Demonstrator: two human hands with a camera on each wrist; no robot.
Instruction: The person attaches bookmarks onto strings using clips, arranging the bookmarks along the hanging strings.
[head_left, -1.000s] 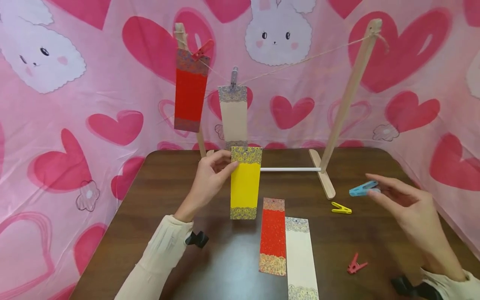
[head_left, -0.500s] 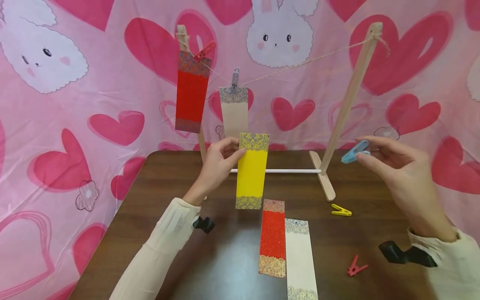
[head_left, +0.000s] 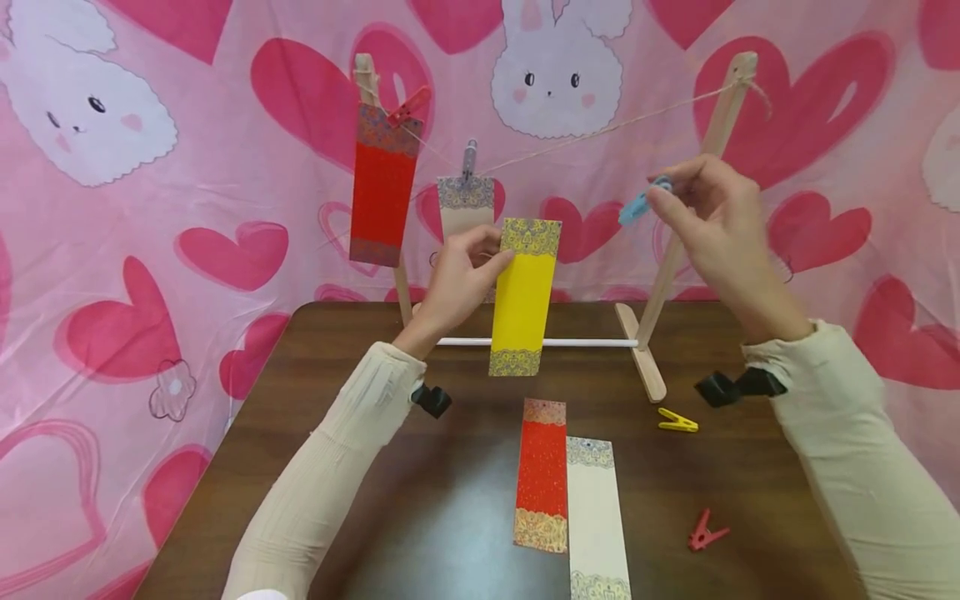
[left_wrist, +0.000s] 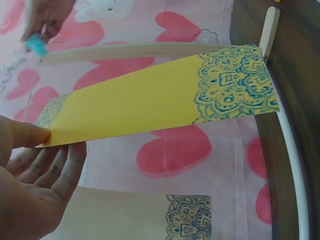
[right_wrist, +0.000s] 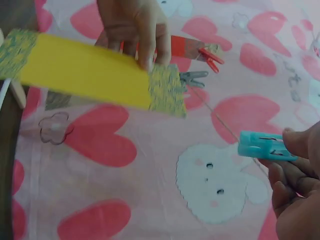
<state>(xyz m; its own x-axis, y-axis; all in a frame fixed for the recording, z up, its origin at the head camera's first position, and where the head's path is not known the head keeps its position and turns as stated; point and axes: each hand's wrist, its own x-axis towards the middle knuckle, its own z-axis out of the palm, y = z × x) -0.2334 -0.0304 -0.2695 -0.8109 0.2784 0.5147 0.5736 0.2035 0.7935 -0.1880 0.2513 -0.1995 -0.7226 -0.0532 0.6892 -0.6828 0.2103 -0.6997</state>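
My left hand (head_left: 467, 275) pinches the upper left edge of a yellow card (head_left: 522, 296) with patterned ends, holding it upright below the string (head_left: 592, 133). In the left wrist view the thumb lies over the card (left_wrist: 135, 102) and the fingers behind it. To the right, my right hand (head_left: 716, 229) pinches a light blue clothespin (head_left: 636, 208) by its handle end, its tip toward the string. The right wrist view shows this clothespin (right_wrist: 265, 145) apart from the yellow card. A white card (head_left: 461, 218) hangs behind from a grey clothespin (head_left: 469, 158), partly hidden by the left hand.
A red card (head_left: 382, 192) hangs at the left from a red clothespin (head_left: 408, 107). The string joins two wooden posts (head_left: 727, 108). On the table lie another red card (head_left: 542, 471), a white card (head_left: 596, 508), a yellow clothespin (head_left: 678, 420) and a red clothespin (head_left: 705, 532).
My left hand has raised the yellow card and shifted it right. My right hand has lifted the blue clothespin and brought it left, closer to the string. The hanging cards stay in place.
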